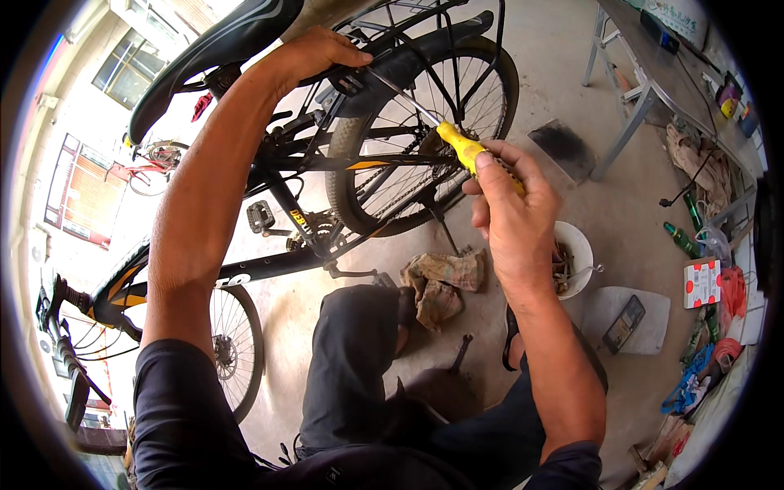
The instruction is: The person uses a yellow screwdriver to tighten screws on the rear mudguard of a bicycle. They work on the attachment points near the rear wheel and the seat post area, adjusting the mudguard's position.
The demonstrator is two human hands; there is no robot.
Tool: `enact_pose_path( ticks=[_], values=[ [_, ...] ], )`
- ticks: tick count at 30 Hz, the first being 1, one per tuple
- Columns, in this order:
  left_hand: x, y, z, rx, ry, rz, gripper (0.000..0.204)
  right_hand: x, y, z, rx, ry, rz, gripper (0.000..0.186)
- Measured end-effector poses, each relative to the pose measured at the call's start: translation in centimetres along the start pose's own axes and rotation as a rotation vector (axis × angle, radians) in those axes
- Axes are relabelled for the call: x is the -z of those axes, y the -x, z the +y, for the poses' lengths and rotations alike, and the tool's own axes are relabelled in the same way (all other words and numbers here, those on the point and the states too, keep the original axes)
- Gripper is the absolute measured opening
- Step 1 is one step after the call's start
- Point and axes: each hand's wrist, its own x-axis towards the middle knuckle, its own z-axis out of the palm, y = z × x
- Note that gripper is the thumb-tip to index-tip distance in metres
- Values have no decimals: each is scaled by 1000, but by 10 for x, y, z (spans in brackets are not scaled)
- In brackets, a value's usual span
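A black bicycle with orange accents (359, 163) stands across my view, its saddle (204, 45) at top left. My left hand (322, 53) curls at the rear rack (408, 28), over the mudguard; what its fingers grip is hidden. My right hand (510, 192) is closed round the yellow handle of a screwdriver (457, 139), right of the rear wheel's hub. The shaft points up and left to a black bracket (349, 82) just below my left fingers; whether the tip touches it is unclear.
A crumpled cloth (441, 278) lies by my legs. Right are a white bowl (578, 245) of small parts, a phone (622, 325) on a pale sheet, a dark plate (562, 151), a metal table (645, 57), green bottles (682, 241) and clutter. A red bicycle (147, 171) stands far left.
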Motion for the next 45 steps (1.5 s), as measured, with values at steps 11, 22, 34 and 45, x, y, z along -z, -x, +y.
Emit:
enact_pose_path(
  ticks=[11,22,34,45],
  values=[
    [2,1,3,2,33,-58,47,12,12,16,-38,13,-33,29],
    [4,2,-3,26,70,-47,47,2,0,12,25,-41,-37,26],
    [5,-8,-12,14,111,-83,40,-2,5,22,173,60,-13,23],
    [3,0,-6,17,88,-55,33,4,-2,14,-222,-379,-12,23]
  ],
)
